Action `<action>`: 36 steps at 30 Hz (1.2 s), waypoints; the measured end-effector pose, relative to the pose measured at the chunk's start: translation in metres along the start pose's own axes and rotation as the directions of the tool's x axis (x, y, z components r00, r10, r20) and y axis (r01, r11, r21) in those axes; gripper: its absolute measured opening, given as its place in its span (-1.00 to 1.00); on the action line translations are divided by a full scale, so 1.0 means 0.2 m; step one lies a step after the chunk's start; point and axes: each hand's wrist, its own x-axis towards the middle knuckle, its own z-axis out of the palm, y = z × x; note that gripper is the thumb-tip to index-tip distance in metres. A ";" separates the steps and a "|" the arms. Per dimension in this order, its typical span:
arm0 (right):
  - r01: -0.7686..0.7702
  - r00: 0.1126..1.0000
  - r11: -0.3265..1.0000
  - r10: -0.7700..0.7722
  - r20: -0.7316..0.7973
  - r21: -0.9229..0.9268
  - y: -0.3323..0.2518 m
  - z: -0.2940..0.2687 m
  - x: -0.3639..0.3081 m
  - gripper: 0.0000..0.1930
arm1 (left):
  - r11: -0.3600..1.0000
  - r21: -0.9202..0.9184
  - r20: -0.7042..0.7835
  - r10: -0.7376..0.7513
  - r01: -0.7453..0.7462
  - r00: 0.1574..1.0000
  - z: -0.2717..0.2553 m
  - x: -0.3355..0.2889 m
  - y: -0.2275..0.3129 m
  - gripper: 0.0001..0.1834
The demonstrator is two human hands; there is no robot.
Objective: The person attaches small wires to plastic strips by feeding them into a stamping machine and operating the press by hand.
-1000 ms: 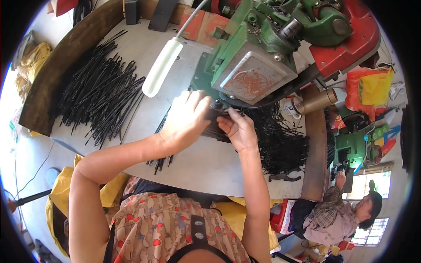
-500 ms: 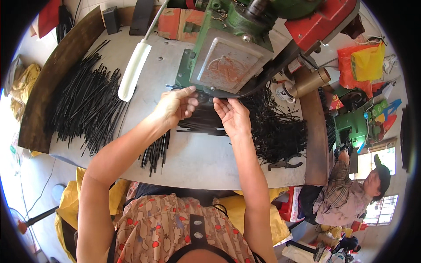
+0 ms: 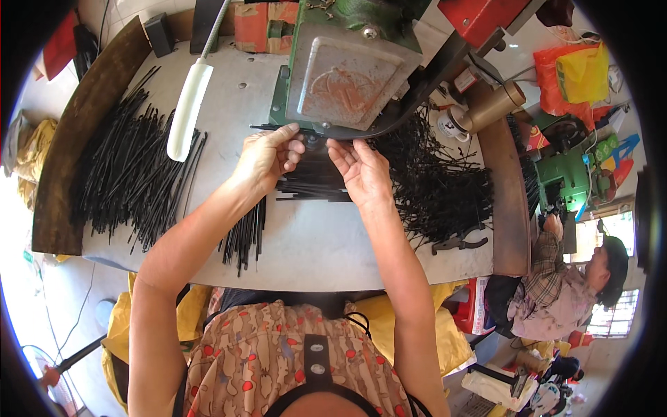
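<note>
L hand (image 3: 267, 158): thumb + curled fingers pinching thin black rod (image 3: 262, 127), rod lying crosswise at base of green machine (image 3: 351, 80). R hand (image 3: 363, 172) at machine's lower edge, fingers half-curled, can't tell if tips grip anything. More rods (image 3: 311, 189) btwn forearms on grey table (image 3: 313, 257); pliers (image 3: 460, 243) to R

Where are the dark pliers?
In the head view, the dark metal pliers lie at the right of the grey tabletop, just below the tangled thin black rods.
</note>
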 end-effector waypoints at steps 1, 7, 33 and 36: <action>-0.001 1.000 1.000 0.002 -0.026 0.015 0.00 0.01 -0.01 -0.78 | 1.000 -0.009 -0.010 0.013 -0.013 1.000 0.00 0.00 0.00 -0.80; -0.011 0.996 0.999 0.014 -0.089 0.032 -0.02 0.05 -0.05 -0.81 | 1.000 -0.022 -0.020 0.020 -0.021 1.000 0.00 0.00 0.01 -0.81; 0.059 0.989 0.998 -0.058 -0.138 0.003 0.01 0.03 -0.02 -0.83 | 0.999 0.008 -0.030 -0.050 0.050 0.998 0.00 -0.01 -0.02 -0.80; 0.012 0.999 0.999 -0.010 -0.030 0.046 -0.01 -0.06 -0.01 -0.80 | 0.998 -0.008 -0.024 -0.060 0.060 0.998 0.02 0.01 -0.03 -0.80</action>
